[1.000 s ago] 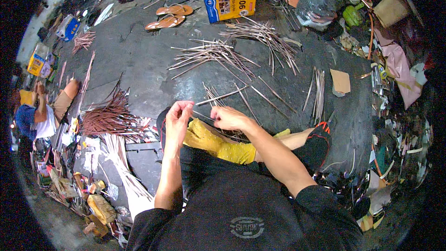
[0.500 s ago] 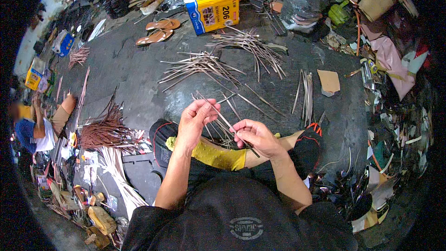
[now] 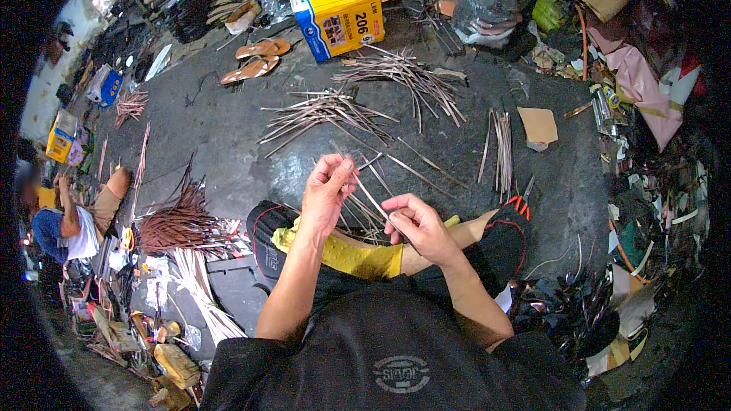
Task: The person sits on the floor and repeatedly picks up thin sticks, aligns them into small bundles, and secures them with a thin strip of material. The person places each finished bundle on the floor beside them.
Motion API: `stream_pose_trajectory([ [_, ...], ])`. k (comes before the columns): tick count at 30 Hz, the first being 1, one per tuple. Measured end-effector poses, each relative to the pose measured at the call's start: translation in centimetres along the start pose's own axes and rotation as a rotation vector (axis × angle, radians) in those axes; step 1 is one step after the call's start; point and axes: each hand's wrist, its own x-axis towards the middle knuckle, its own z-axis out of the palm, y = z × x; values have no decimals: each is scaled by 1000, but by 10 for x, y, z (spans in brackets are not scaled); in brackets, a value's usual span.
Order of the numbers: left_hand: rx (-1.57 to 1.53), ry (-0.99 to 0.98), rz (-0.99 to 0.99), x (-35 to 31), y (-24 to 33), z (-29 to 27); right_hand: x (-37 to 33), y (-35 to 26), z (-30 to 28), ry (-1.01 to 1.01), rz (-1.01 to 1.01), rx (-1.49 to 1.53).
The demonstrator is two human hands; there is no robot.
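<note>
Since half a second ago, the tail of the thin strip (image 3: 371,195) is no longer sticking out below the right hand (image 3: 420,227). The left hand (image 3: 326,189) is pinching the strip's upper part between thumb and fingertips. The strip is slanting down to the right fingers, which are curling loosely; whether they are gripping it, I cannot tell. It is hanging just beyond the yellow cloth (image 3: 358,257) over the lap.

One strip is being worked, and its handling is seemingly unfinished; many others are lying unheld, though nothing is showing which are finished. Farther out, two fanned piles (image 3: 327,116), one slim bundle (image 3: 502,154) and at least two loose strips (image 3: 415,170) are lying on the dark floor (image 3: 221,118); strips in the piles are overlapping too much for counting. One orange-handled tool (image 3: 521,204) is resting near the right knee. Leftward, one reddish-brown heap (image 3: 179,217) and one pale bundle (image 3: 202,293) are lying. Beyond, two sandals (image 3: 250,70) and one yellow box (image 3: 339,15) are resting.
</note>
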Motion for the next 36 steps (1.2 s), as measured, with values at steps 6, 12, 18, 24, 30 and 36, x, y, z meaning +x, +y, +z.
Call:
stream_pose_trajectory([
  [6,48,111,17,4,-1,-6,-5,1,16,79,-158,-189],
  [12,41,183,-6,9,0,-14,-7,-10,18,-35,-241,-527],
  [18,5,-7,-131,-2,12,-9,0,-10,21,62,-293,-587],
  [24,172,-284,-309,-27,4,14,27,-10,12,312,-300,-421],
  [30,313,-431,-330,-39,-4,10,22,-10,10,152,-264,-316],
  [36,92,-488,-390,-45,-11,4,8,-4,13,76,-183,72],
])
